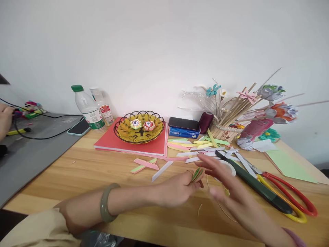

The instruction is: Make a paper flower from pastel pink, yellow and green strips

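Observation:
My left hand (177, 188), with a jade-coloured bangle on its wrist, pinches a small bundle of folded paper strips (197, 175) showing green, pink and brown edges. My right hand (228, 188) is a little blurred, just to the right of the bundle, its fingers stretched out and the thumb apart. Under it a thin cord (226, 212) curves down over the table, and a white roll (227, 168) is partly hidden behind the fingers. Loose pastel paper strips (146, 164) lie beyond my left hand.
Scissors (290, 185) and a dark green cutter (257, 183) lie at the right. Behind are a yellow basket (123, 133) with two paper flowers on a red paper stack (108, 139), bottles (89, 106), a blue pack (183, 132) and craft flowers. Another person's hand (5, 120) shows far left.

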`<state>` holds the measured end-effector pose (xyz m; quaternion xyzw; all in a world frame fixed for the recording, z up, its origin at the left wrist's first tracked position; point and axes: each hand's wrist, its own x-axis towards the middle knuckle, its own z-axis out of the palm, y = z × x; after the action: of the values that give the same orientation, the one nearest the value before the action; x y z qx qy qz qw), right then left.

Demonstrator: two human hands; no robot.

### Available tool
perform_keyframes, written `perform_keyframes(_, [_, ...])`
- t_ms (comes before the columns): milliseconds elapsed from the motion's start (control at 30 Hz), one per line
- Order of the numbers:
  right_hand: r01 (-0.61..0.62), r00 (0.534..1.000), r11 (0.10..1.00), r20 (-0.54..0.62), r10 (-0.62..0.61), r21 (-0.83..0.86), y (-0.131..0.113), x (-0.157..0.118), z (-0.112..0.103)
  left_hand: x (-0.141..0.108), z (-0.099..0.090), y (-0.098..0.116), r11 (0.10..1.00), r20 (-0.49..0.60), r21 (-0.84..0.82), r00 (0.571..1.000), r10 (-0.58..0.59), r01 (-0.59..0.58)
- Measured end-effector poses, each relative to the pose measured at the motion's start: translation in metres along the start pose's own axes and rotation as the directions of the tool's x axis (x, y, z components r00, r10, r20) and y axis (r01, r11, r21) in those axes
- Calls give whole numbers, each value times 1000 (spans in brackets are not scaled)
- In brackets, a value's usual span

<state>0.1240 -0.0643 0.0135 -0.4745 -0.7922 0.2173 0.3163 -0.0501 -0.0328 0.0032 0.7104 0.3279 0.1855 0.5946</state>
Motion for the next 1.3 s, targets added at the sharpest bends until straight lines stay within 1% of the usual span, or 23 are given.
perform_keyframes(33, [-82,995,997,-59,81,-6,-1,2,-4,-1,-2,0,991,5,130,1000,19,-20])
perform_keyframes(100, [-196,978,978,-88,190,-65,-5,8,-11,-3,-4,-1,944,-22,326,999,-39,44])
perform_keyframes(167, [-225,974,969,-5,225,-105,-8,12,-13,-4,-3,-3,876,-49,475,997,-66,81])
perform_keyframes(267, [-240,958,971,156,240,-21,-8,15,-9,-5,1,-4,778,-47,625,998,-45,64])
perform_keyframes(300, [-257,949,966,195,248,20,-7,15,-7,-6,2,-5,759,-44,649,998,-34,54])
perform_keyframes(367, [-289,937,954,225,266,76,-1,13,-3,-6,1,-6,758,-41,652,999,-8,32])
perform_keyframes(433, [-306,938,947,198,283,95,6,11,1,-6,-1,-8,784,-49,620,999,0,30])
perform_keyframes(533, [-301,948,946,142,283,123,16,7,5,-5,-9,-11,849,-70,528,997,15,24])
perform_keyframes(633, [-273,958,953,126,257,130,20,3,8,-5,-17,-15,869,-65,495,997,50,-11])
perform_keyframes(700, [-248,964,966,113,239,75,20,0,9,-5,-20,-20,834,-69,550,993,95,-41])
perform_keyframes(733, [-230,969,973,102,227,26,20,-1,11,-6,-21,-22,799,-75,598,988,132,-62])
perform_keyframes(800, [-172,979,980,90,182,-102,20,-4,13,-6,-21,-28,693,-67,714,975,210,-100])
perform_keyframes(867, [-89,989,969,94,112,-229,21,-6,17,-7,-21,-32,604,-52,790,969,242,-109])
perform_keyframes(900, [-39,993,957,100,70,-288,22,-7,19,-6,-21,-34,585,-51,805,970,236,-100])
perform_keyframes(1000, [100,992,879,115,-52,-466,24,-9,25,-5,-21,-35,599,-57,797,981,188,-68])
perform_keyframes(1100, [206,979,751,132,-158,-628,20,-10,33,-3,-21,-33,619,-52,782,983,177,-70])
perform_keyframes(1167, [268,963,673,163,-216,-690,16,-9,38,-2,-20,-32,629,-50,773,981,186,-80])
perform_keyframes(1233, [302,952,630,197,-233,-716,14,-8,43,-2,-20,-32,627,-49,775,982,181,-77])
perform_keyframes(1300, [304,952,620,213,-218,-723,13,-7,47,-3,-19,-32,621,-48,781,984,172,-70])
